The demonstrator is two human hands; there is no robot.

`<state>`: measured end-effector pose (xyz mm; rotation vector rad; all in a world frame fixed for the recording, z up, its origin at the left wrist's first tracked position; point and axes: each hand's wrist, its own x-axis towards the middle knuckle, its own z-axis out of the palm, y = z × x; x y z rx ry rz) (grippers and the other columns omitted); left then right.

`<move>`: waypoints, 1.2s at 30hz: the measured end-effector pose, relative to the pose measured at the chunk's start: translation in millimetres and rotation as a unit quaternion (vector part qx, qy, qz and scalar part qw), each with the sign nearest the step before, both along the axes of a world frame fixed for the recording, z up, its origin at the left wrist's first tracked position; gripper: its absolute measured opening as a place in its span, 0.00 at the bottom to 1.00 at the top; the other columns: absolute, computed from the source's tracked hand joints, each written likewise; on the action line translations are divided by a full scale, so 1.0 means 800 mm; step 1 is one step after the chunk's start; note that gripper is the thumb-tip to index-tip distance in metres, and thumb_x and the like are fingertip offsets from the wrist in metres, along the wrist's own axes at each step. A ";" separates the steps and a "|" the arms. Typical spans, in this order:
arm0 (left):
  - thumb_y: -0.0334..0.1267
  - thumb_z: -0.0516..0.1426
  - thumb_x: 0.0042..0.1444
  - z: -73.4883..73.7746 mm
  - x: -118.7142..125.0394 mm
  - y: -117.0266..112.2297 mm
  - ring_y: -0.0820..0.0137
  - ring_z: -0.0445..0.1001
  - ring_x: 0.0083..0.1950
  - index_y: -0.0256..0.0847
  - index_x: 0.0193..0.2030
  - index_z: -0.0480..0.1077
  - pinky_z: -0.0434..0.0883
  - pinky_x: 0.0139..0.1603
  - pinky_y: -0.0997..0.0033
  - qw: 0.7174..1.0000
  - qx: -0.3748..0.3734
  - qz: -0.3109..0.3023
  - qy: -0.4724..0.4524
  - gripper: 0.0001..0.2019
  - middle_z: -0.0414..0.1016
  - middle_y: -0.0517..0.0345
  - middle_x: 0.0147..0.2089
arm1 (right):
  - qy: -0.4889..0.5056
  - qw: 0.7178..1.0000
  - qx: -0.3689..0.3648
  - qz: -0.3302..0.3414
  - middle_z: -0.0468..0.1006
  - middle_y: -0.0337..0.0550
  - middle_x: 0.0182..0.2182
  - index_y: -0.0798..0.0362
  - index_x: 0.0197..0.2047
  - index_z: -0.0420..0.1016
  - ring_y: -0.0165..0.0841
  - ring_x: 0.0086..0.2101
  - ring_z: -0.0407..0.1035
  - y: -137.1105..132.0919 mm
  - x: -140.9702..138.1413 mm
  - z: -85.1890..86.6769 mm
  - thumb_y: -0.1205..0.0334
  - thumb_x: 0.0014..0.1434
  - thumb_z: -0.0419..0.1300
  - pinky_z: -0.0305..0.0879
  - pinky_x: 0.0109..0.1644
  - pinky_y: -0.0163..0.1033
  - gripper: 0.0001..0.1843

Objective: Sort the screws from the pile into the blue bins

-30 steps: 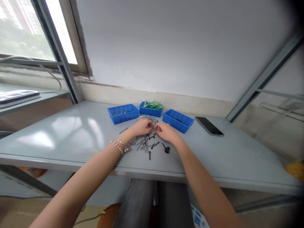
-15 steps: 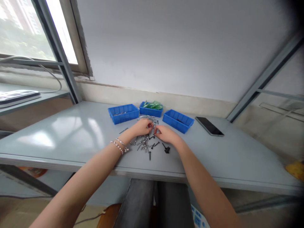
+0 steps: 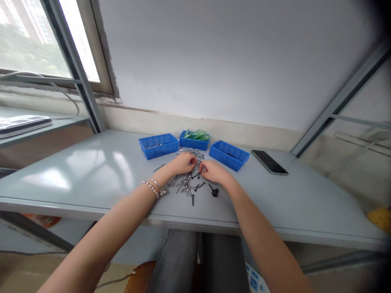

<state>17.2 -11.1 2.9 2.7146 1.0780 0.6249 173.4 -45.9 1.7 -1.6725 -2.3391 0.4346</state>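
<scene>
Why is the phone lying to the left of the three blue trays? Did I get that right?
Not quite. The phone lies to the right of the three blue trays, not the left. You can see this in the head view.

Silver fasteners (image 3: 185, 184) heaped loose; black screws (image 3: 192, 200) scattered nearby.
</scene>
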 end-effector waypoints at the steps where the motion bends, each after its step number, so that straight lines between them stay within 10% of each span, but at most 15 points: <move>1: 0.28 0.51 0.47 0.000 0.000 0.000 0.71 0.67 0.30 0.36 0.30 0.69 0.63 0.34 0.72 1.000 0.000 0.000 0.000 0.07 0.71 0.56 0.28 | 0.000 1.000 -0.003 0.000 0.71 0.43 0.29 0.54 0.32 0.69 0.29 0.28 0.62 0.000 0.000 0.000 0.72 0.46 0.53 0.53 0.29 0.32 0.09; 36: 0.35 0.52 0.49 -0.003 0.000 0.001 0.75 0.66 0.27 0.35 0.30 0.71 0.61 0.29 0.76 0.997 -0.047 -0.060 0.005 0.09 0.72 0.57 0.27 | 0.002 0.998 0.054 -0.044 0.72 0.44 0.30 0.52 0.31 0.69 0.31 0.30 0.63 -0.005 -0.002 0.007 0.66 0.48 0.53 0.52 0.29 0.33 0.06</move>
